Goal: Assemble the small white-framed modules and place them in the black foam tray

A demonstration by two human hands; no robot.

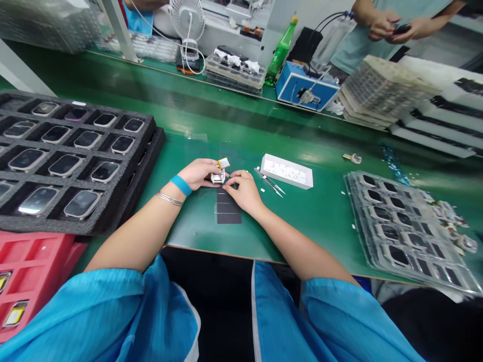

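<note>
My left hand (198, 173) grips a small open watch case (218, 178) by its side, just above the middle of the green bench. A flat yellow-edged battery (224, 163) stands up from the far side of that case. Close on the right, my right hand (244, 192) has thumb and fingers drawn together beside the case, and what they pinch is too small to tell. Below both hands lies a sheet of black rectangular strips (229, 210), its top end partly covered by the fingers. Metal tweezers (272, 184) rest to the right of my right hand.
A white box (287, 171) with tiny pieces lies beyond the tweezers. Black foam trays (149, 146) of watches fill the left, above a red tray (41, 266). Clear trays (411, 231) with dark screens are at right. Behind stand a blue box (302, 88), a green bottle (281, 53) and a fan (187, 22); a co-worker's hands (396, 30) show opposite.
</note>
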